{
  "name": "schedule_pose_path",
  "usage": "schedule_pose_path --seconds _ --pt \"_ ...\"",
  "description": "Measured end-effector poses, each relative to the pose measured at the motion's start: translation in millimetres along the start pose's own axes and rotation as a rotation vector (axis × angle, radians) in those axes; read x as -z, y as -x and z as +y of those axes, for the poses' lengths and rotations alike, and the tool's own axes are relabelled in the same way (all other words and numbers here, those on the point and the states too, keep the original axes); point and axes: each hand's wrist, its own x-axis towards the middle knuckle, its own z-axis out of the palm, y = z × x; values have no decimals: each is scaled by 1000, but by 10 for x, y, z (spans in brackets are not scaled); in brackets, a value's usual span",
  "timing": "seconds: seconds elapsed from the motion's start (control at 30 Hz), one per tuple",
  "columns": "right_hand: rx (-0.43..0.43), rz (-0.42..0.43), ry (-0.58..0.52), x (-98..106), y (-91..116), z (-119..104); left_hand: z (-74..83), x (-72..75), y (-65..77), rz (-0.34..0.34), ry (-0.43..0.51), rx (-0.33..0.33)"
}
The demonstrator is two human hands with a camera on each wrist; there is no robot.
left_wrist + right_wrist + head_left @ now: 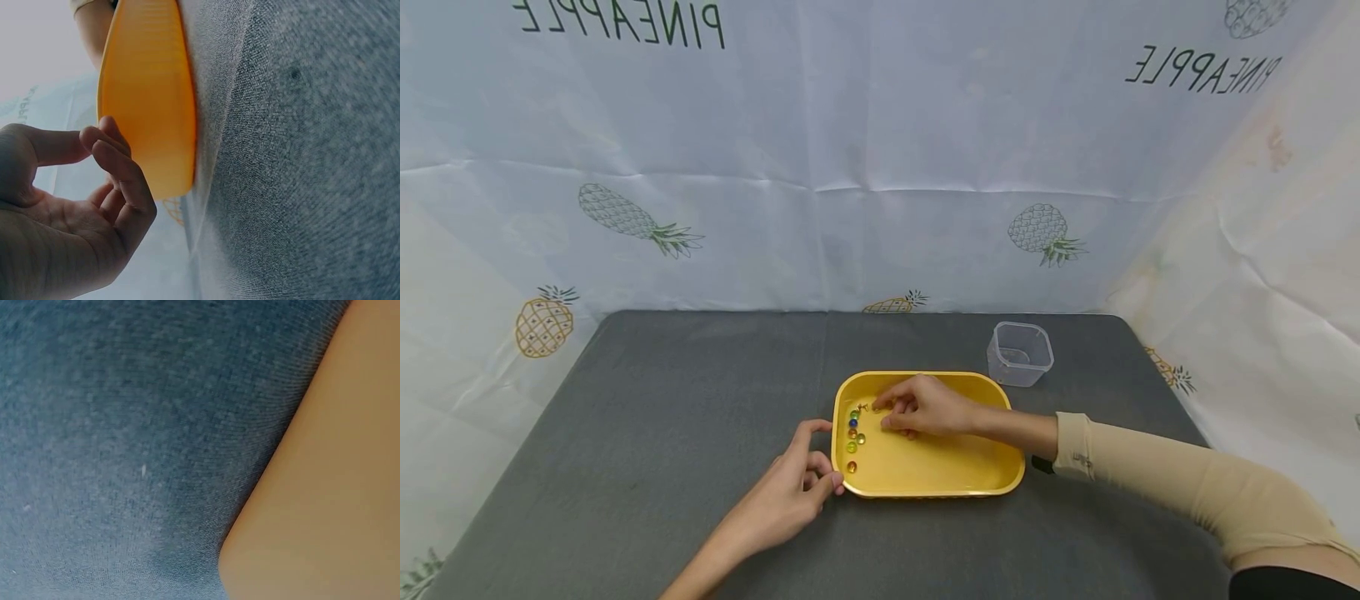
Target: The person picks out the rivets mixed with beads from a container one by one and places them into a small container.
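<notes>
A yellow tray (925,477) sits on the dark cloth. My left hand (793,492) holds its left end, thumb at the near corner and index finger farther along the rim; the left wrist view shows the fingers curled at the edge. Inside the tray, several glass marbles (852,447) in green, blue and amber lie along the left side, with tiny gold-coloured pieces (862,407) at their far end. Over the tray floor, my right hand (931,406) reaches left, index fingertip right by the gold pieces, thumb apart from it. The right wrist view shows no hand, only the tray's outer wall (331,506) and cloth.
A clear plastic container (1020,354) stands beyond the tray's far right corner. The table (700,375) is covered in dark grey cloth. Behind it hangs a white curtain (850,125) printed with pineapples. My right forearm crosses the tray's right rim.
</notes>
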Motion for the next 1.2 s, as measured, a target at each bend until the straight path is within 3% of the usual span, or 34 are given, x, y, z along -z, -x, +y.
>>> schedule_pose_path --seconds 0.43,1.2 --pt "31 46 94 -38 6 -5 -5 -3 -1 1 17 6" --pt "60 112 142 -34 64 12 -9 -9 -9 -1 8 8"
